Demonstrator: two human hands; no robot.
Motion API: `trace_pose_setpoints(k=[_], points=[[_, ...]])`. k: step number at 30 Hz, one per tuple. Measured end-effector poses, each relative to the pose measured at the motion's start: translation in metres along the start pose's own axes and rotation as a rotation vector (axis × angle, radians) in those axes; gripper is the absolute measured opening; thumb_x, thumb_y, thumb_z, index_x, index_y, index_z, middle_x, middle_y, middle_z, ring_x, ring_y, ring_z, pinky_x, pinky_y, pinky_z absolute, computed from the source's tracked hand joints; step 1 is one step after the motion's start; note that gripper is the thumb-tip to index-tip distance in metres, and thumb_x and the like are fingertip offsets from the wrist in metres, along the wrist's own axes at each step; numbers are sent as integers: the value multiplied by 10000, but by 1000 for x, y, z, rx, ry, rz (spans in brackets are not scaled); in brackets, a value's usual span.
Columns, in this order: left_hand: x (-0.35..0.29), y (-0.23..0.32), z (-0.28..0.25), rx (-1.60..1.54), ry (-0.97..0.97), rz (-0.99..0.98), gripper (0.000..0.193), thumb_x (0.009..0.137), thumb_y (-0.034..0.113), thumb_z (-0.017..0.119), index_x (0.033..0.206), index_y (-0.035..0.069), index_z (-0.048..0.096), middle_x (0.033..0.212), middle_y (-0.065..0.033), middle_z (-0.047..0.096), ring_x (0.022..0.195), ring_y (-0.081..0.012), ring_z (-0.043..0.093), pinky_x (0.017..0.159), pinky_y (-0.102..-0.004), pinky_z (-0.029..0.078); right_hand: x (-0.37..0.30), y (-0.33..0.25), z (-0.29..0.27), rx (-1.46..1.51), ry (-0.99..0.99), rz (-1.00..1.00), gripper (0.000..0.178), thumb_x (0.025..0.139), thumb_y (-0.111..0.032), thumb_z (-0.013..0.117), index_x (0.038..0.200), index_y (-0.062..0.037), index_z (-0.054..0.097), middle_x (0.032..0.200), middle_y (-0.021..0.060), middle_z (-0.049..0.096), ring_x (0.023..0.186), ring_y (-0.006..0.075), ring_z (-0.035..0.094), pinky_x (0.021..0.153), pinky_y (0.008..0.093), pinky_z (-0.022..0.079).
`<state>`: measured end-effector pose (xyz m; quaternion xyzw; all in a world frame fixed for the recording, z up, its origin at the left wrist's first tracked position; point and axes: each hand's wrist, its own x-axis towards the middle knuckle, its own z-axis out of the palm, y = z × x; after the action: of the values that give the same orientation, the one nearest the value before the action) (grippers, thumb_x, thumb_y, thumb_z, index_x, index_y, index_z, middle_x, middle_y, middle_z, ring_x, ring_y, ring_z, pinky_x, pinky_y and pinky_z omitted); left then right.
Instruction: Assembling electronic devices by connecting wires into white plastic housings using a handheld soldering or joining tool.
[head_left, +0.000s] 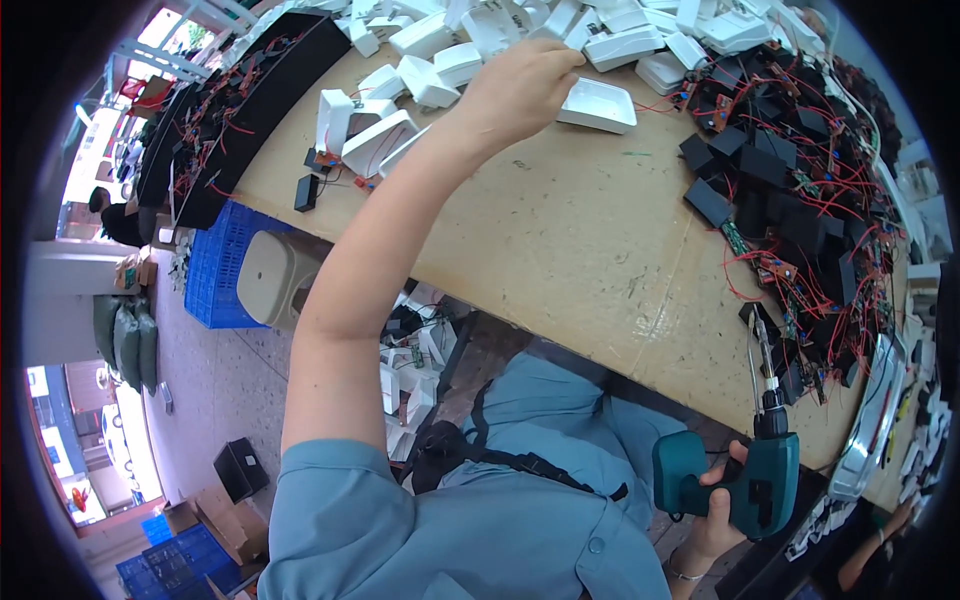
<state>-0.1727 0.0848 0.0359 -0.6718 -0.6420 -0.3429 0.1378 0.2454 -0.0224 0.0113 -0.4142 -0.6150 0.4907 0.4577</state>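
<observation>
My left hand (525,88) reaches across the bench to the white plastic casings at the far side. Its fingers are closed together, and what they hold, if anything, is hidden. Just beside it lies an open white casing (598,107), hollow side up. My right hand (722,500), low at the right, is wrapped round the handle of a teal cordless drill (770,485). The drill's black chuck and long metal bit point away from me, over the bench's right end. The bit's tip lies beside a heap of black boxes with red wires (775,180).
White casings (425,80) are piled along the far edge of the worktable (560,240). A long black bin (270,90) of wired boards stands at the left. Below are a blue crate (225,265), a beige stool (275,275) and casings beneath the table. Another person's arm (870,555) shows lower right.
</observation>
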Motion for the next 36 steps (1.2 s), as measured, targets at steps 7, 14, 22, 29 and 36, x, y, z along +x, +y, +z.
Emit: trace_pose_setpoints(k=[7,14,22,29,36], points=[[32,-8,50,258,-550,241,422,710,60,547,1126,122,517,1070,-79,542,946,-277,539,787,-374,450,-1,-1,2,75,39,51,583,732,-207,664,1171,67,395,1080,214,524,676,148,548,609,242,450],[23,-10,18,230,-510,104,194,808,115,505,992,54,518,979,-99,535,826,-267,573,725,-345,463,-6,3,-8,101,74,43,597,731,-215,674,1174,68,392,1058,215,535,660,149,562,596,238,465],[-73,134,32,-978,-58,-833,268,831,79,518,1081,24,436,976,-56,515,879,-112,493,769,-258,411,-3,9,-12,173,105,10,611,753,-212,651,1201,71,346,1068,225,521,663,152,564,578,243,477],[-99,152,45,-834,-230,-540,470,680,31,564,1123,-7,412,927,-129,501,880,-217,522,787,-301,435,-8,8,-13,198,113,-9,603,765,-210,637,1209,64,335,1078,228,516,660,149,563,566,237,477],[-61,127,29,-724,-160,-372,415,712,211,621,1060,11,514,995,-116,544,928,-209,528,809,-326,406,-6,8,-17,183,123,-54,614,757,-251,653,1192,63,355,1049,207,537,647,137,560,562,223,468]])
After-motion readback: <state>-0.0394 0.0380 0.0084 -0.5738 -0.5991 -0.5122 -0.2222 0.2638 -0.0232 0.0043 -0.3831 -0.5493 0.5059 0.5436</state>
